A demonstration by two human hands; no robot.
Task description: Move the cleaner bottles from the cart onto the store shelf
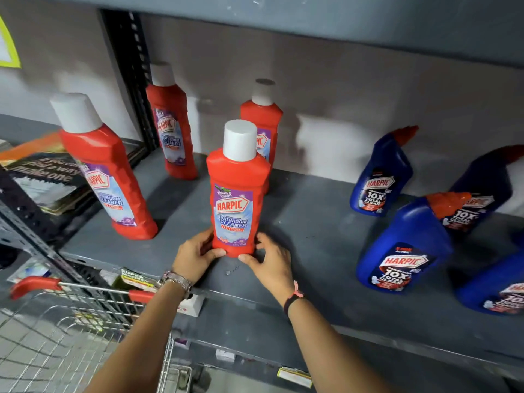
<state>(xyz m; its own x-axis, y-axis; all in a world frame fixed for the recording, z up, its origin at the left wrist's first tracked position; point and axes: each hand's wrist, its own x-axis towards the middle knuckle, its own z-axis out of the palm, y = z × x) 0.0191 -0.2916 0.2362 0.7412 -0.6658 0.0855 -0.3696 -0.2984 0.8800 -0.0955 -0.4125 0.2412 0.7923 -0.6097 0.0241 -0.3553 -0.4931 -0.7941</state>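
Observation:
A red Harpic bathroom cleaner bottle [237,194] with a white cap stands upright on the grey store shelf [312,228], near its front. My left hand [195,255] grips its base from the left. My right hand [272,258] touches the base from the right with the fingers spread. Three more red bottles stand on the shelf: one front left [105,171], one at the back left [171,126], one directly behind the held bottle [263,123]. The wire cart [71,321] with red handle grips sits at the lower left.
Several blue Harpic bottles with red angled caps stand on the shelf's right side, the nearest [405,245]. A dark slotted upright post [133,78] divides the shelving. Stacked printed items [48,180] lie on the left bay. Another shelf board [283,15] runs overhead.

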